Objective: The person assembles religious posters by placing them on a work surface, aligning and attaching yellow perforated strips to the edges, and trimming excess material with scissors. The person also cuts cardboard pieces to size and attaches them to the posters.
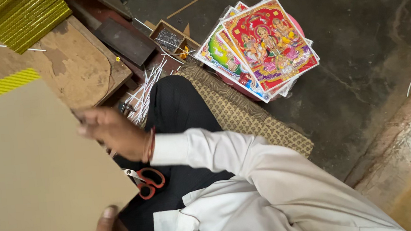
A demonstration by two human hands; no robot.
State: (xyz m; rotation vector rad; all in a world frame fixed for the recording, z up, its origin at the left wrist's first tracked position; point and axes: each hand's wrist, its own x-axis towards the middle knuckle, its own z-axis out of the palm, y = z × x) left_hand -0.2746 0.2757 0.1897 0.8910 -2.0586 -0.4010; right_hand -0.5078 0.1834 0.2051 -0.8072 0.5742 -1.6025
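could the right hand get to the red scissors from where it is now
Probably yes: the right hand grips the board's edge just above the red scissors on the lap, with nothing between, though it would have to release the board.

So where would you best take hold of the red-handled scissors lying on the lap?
By the red handle loops of the scissors, probably from above and the right: the loops lie exposed on the dark trousers, while the blades point up-left and tuck under the edge of the tan board.
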